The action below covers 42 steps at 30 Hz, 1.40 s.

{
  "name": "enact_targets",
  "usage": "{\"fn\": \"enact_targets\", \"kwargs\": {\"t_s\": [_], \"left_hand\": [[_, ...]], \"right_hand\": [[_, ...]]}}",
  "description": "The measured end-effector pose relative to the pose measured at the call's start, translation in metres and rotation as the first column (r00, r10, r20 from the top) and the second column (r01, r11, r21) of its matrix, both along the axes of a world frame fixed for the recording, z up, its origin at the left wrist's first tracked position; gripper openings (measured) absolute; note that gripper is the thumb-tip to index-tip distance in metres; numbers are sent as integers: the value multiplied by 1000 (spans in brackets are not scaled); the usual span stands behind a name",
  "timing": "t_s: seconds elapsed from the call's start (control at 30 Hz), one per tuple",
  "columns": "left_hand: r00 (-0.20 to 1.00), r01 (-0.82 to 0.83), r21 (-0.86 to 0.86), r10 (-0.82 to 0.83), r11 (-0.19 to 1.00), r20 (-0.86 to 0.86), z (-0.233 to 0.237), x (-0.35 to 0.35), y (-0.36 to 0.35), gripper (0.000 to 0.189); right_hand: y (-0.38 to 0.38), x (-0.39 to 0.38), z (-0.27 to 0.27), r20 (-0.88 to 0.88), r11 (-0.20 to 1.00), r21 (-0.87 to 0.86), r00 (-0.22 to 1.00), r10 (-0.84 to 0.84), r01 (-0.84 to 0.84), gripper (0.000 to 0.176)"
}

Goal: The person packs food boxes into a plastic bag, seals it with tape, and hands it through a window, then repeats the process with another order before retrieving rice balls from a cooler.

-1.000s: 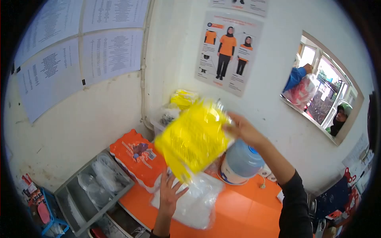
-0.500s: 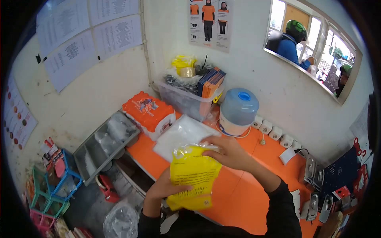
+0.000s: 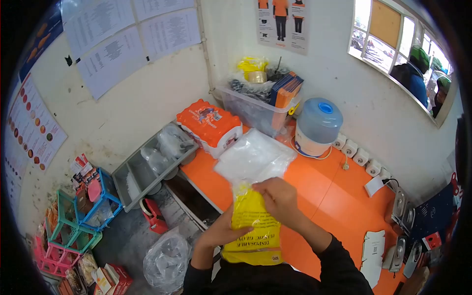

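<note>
A yellow pack of disposable plastic gloves [image 3: 256, 246] is held close to my body, its printed label facing me and clear plastic at its top end. My left hand [image 3: 219, 231] grips the pack's left side, thumb lying across the front. At the upper right corner, my right hand [image 3: 278, 199] has its fingers curled and pinched on the top of the pack. Just beyond the pack, a stack of clear plastic bags [image 3: 255, 155] lies on the orange table [image 3: 314, 196].
Behind the bags stand an orange wrapped pack [image 3: 209, 123], a clear bin [image 3: 250, 108] and a blue-topped jug [image 3: 319, 123]. A grey divided tray [image 3: 135, 172] and coloured baskets [image 3: 88, 211] are at left. Metal tins [image 3: 398, 206] line the right side.
My view has turned left. The pack has come closer to my body and hangs straighter. My right hand has gone from spread fingers to a curled pinch at its top.
</note>
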<state>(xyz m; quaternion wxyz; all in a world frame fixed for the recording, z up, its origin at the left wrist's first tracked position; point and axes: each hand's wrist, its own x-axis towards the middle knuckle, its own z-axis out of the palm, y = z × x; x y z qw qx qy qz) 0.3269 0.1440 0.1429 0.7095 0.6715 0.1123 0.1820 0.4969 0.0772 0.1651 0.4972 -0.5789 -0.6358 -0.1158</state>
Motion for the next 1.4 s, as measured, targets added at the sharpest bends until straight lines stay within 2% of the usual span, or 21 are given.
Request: {"fn": "enact_targets", "kwargs": {"t_s": [0.03, 0.1, 0.17, 0.23, 0.33, 0.37, 0.43, 0.47, 0.53, 0.6, 0.67, 0.73, 0.77, 0.83, 0.97, 1.03, 1.1, 1.17, 1.27, 1.33, 1.4], "left_hand": [[1000, -10, -5, 10, 1000, -7, -3, -12, 3, 49], [985, 104, -175, -126, 979, -119, -6, -38, 12, 55], [992, 71, -197, -89, 978, -87, -5, -59, 20, 56], [990, -32, -195, 4, 980, -141, -8, -85, 28, 55], [978, -83, -252, 30, 964, -208, -33, -123, 48, 53], [978, -104, -263, 51, 959, -202, -39, -136, 53, 53], [974, -161, -295, 104, 942, -200, -39, -159, 58, 52], [967, -215, -317, 157, 924, -199, -38, -165, 63, 51], [966, -202, -288, 143, 936, -213, -38, -174, 67, 52], [963, -192, -254, 132, 948, -236, -35, -185, 70, 53], [931, -133, -76, 98, 988, -351, -33, -189, 73, 53], [936, -172, -76, 139, 982, -324, -43, -199, 77, 52], [939, -185, -76, 153, 980, -308, -47, -203, 78, 52], [919, -240, -120, 186, 963, -346, -47, -206, 77, 50], [905, -368, -243, 286, 898, -315, -69, -214, 84, 49], [898, -407, -317, 311, 856, -313, -73, -218, 87, 49], [889, -441, -385, 336, 811, -311, -71, -222, 90, 50], [855, -417, -52, 372, 907, -362, -60, -226, 92, 53], [765, -574, -157, 458, 804, -453, -56, -242, 97, 55], [716, -675, -203, 564, 709, -411, -57, -251, 100, 52], [650, -757, -252, 660, 603, -376, -55, -260, 101, 50]], "right_hand": [[5, -3, -1, -34, 999, -27, 999, -24, 23, 8], [19, 3, -3, -423, 988, -90, 893, -152, 125, 7], [35, -2, -3, -532, 994, -111, 844, -71, 13, 11], [52, -14, -4, -840, 840, -302, 543, -11, -451, 12], [83, -20, -25, -771, 888, -196, 624, 123, -417, 9], [86, -23, -25, -584, 979, -205, 805, -109, -16, 10], [91, -39, -12, -295, 920, 82, 891, -344, 383, 12], [75, -70, 4, -300, 951, -119, 902, -310, 287, 9], [70, -106, 3, -79, 943, -246, 975, 210, -223, 6], [85, -134, -21, -117, 895, -344, 959, 259, -284, 7], [104, -138, -33, -129, 835, -429, 938, 322, -346, 10], [123, -130, -33, -502, 557, -501, 747, 436, -662, 13], [134, -125, -36, -503, 533, -505, 734, 457, -679, 13], [149, -122, -45, -623, 253, -524, 569, 537, -813, 19], [181, -124, -36, -526, 87, -624, 500, 688, -777, 24], [204, -134, -36, -471, -123, -766, 421, 775, -631, 17], [227, -145, -53, -530, -151, -716, 390, 753, -681, 18], [249, -154, -62, -585, -180, -664, 354, 730, -726, 19], [292, -172, -51, -662, -99, -580, 397, 636, -808, 23], [324, -186, -37, -652, -73, -506, 326, 685, -860, 22], [341, -209, -29, -727, -149, -406, 220, 650, -901, 22]]}}
